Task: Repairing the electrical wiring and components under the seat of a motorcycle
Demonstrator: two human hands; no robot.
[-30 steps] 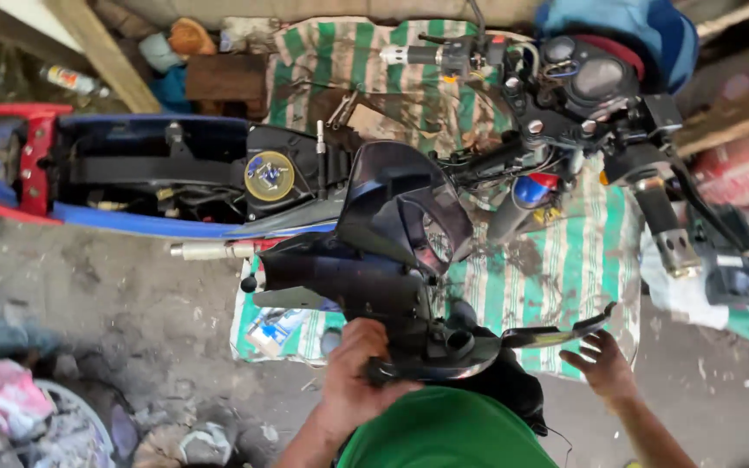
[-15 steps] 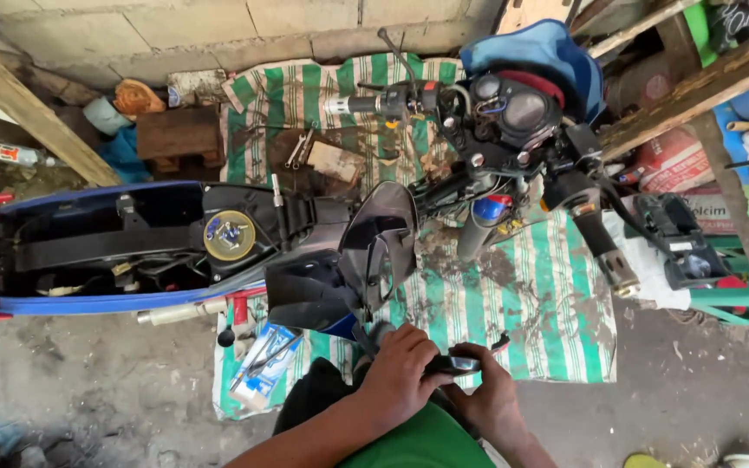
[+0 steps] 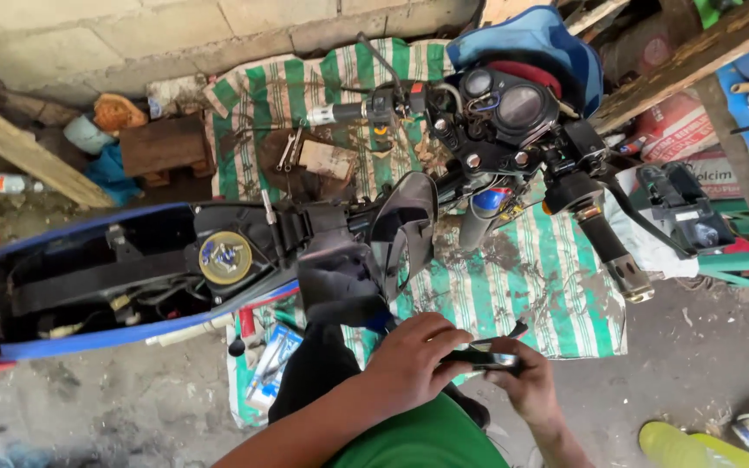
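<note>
Head view, looking down: at the lower centre of the frame the left hand (image 3: 413, 364) and the right hand (image 3: 526, 381) meet on a small dark, glossy plastic part (image 3: 487, 357), the left hand curled over its near end and the right hand pinching its far end from below; whether each grip is tight cannot be told. Just above them lies a stripped blue-and-red motorcycle (image 3: 218, 269) with its seat off, its black handlebar and gauge cluster (image 3: 513, 113) toward the upper right. A green-and-white striped cloth (image 3: 513, 295) covers the concrete floor (image 3: 695, 364) beneath, with a brown wooden block (image 3: 162, 143) at upper left
</note>
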